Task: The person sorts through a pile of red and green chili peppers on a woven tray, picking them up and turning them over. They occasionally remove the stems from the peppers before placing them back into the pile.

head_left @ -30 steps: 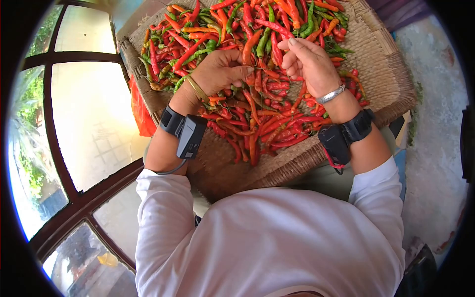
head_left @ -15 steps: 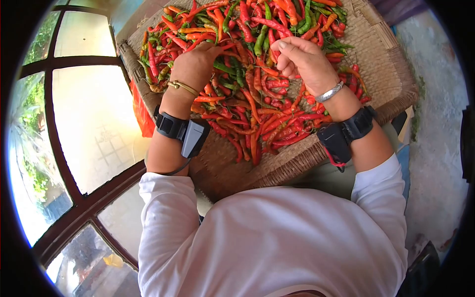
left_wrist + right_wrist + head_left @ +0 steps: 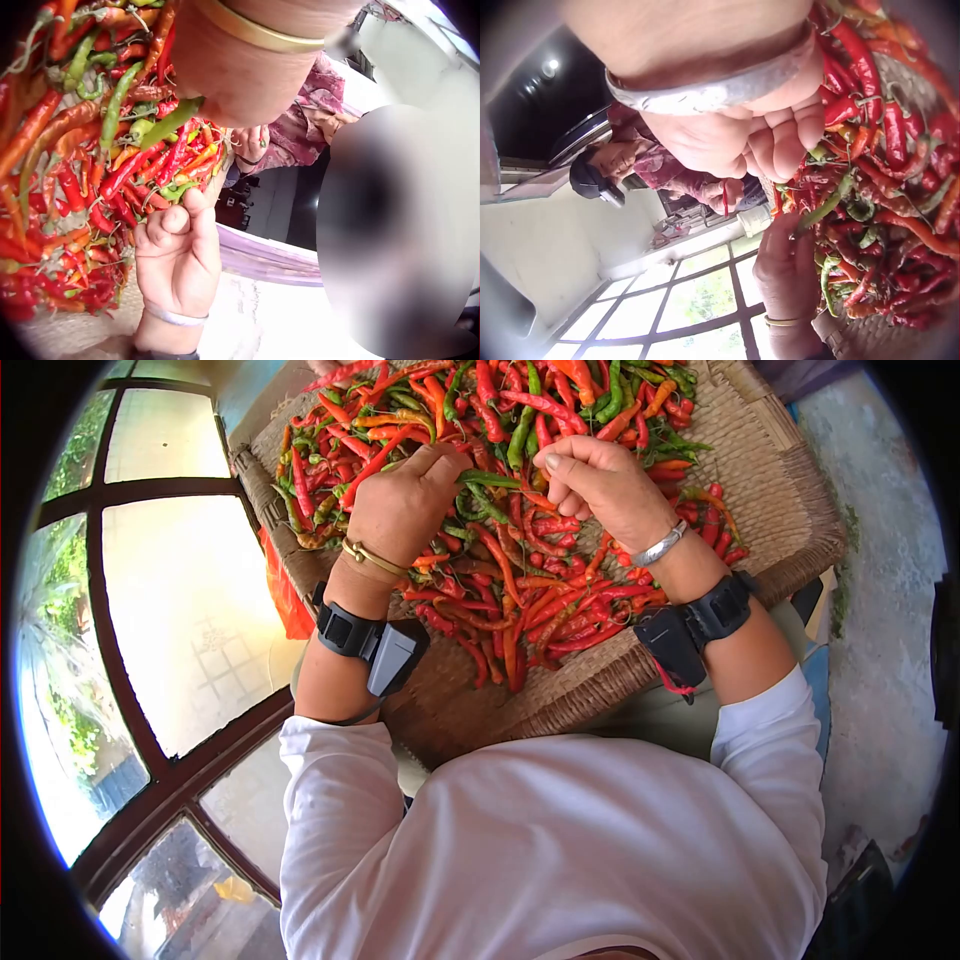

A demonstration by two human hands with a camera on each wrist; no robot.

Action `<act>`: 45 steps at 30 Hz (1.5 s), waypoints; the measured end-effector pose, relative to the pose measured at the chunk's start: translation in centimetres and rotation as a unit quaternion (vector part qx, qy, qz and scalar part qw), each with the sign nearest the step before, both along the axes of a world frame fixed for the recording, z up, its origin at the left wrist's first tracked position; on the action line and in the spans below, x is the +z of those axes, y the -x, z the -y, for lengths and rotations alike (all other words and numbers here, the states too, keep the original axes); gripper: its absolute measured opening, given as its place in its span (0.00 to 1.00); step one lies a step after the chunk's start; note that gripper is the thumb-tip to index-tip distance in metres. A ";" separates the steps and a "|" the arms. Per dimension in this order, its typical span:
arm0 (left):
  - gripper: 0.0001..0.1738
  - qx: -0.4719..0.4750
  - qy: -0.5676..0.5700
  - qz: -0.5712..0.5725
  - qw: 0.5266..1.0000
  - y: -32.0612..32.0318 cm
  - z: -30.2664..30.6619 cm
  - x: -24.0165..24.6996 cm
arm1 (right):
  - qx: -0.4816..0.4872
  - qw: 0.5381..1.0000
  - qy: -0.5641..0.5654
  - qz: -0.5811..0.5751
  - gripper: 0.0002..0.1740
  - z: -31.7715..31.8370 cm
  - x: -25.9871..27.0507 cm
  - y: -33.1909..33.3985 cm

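Note:
A broad woven tray [image 3: 765, 490] bears a heap of red, orange and green chili peppers [image 3: 570, 610]. Over the heap, my left hand [image 3: 405, 505] pinches a green chili pepper [image 3: 488, 479], whose free end points toward my other hand. The same green chili pepper [image 3: 171, 124] juts out below the left wrist in the left wrist view. My right hand [image 3: 610, 490] hovers just to the right, fingers curled in and thumb close to the index finger. Its palm side [image 3: 180, 262] faces the left wrist camera, with nothing seen in the fingers.
Across the tray is another person in a patterned top [image 3: 656, 161]; that person's hand [image 3: 345, 370] shows at the tray's far left corner with a red chili pepper. A framed window [image 3: 190, 610] runs along the left, with an orange-red bag [image 3: 285, 585] beside the tray. Concrete floor [image 3: 880, 560] lies right.
My left hand first moved left and back over the heap, then came right with a green chili pepper between its fingers. My right hand has shifted slightly left. Another person's hand has appeared at the far corner.

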State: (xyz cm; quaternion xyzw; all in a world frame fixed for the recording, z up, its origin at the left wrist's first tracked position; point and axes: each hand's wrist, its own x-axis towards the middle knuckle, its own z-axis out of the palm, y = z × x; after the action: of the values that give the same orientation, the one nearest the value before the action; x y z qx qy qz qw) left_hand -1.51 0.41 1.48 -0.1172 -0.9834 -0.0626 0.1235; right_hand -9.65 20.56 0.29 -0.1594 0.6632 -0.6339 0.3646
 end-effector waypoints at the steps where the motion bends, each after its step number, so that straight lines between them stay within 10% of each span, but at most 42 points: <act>1: 0.10 0.001 -0.001 0.000 1.000 -0.1 -0.3 0.3 | 0.005 1.000 -0.009 -0.017 0.14 0.0 0.0 0.0; 5: 0.10 0.055 -0.317 0.038 0.946 -1.1 -1.2 0.8 | 0.013 0.988 -0.010 -0.152 0.15 0.4 -0.9 -0.4; 7: 0.09 0.068 -0.683 0.160 0.710 -1.2 -2.2 1.4 | 0.054 0.972 0.025 -0.225 0.17 0.7 -1.4 -0.6; 8: 0.10 0.074 -0.713 0.172 0.676 -1.3 -2.4 1.2 | 0.080 0.974 0.039 -0.209 0.18 0.7 -1.3 -0.7; 14: 0.11 0.085 -0.785 0.216 0.574 -1.1 -2.9 -0.5 | 0.149 0.988 0.028 -0.029 0.13 0.6 -1.3 -1.2; 23: 0.09 0.170 -0.760 0.270 0.566 -1.1 -3.2 -2.3 | 0.131 0.991 -0.018 -0.036 0.13 0.4 0.2 -1.2; 25: 0.11 0.202 -0.798 0.302 0.481 -0.7 -2.7 -2.8 | 0.108 0.993 0.011 -0.051 0.15 0.4 0.1 -1.0; 31: 0.12 0.102 -0.875 0.198 0.429 1.7 -0.4 -2.3 | 0.000 0.998 0.021 -0.056 0.17 0.2 -0.1 -0.2; 35: 0.16 -0.016 -0.888 0.101 0.448 3.3 0.8 0.3 | -0.013 0.998 0.003 -0.065 0.14 0.4 -0.3 -0.3; 37: 0.20 0.074 -0.756 0.105 0.641 3.0 1.4 0.0 | -0.011 0.998 0.000 -0.067 0.14 0.4 -0.3 -0.3; 39: 0.18 0.150 -0.694 0.123 0.693 2.5 2.4 -1.0 | -0.001 0.998 -0.020 -0.059 0.14 0.3 0.0 -0.3; 42: 0.15 0.204 -0.327 0.092 0.918 1.5 3.8 -1.0 | 0.042 0.997 -0.031 -0.058 0.15 0.2 -0.2 -0.3; 43: 0.15 0.204 -0.327 0.093 0.918 1.3 4.0 -1.0 | 0.041 0.997 -0.031 -0.057 0.15 0.2 -0.3 -0.4; 45: 0.16 0.194 0.033 0.041 0.980 1.0 4.2 -1.2 | 0.057 0.996 -0.018 -0.062 0.15 0.2 -0.6 -0.7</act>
State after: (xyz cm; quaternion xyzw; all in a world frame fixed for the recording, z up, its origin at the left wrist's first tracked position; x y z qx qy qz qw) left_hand -2.50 -3.74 0.31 0.0741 -0.9933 -0.0094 0.0887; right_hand -9.00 20.32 -0.34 -0.2297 0.6859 -0.5887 0.3609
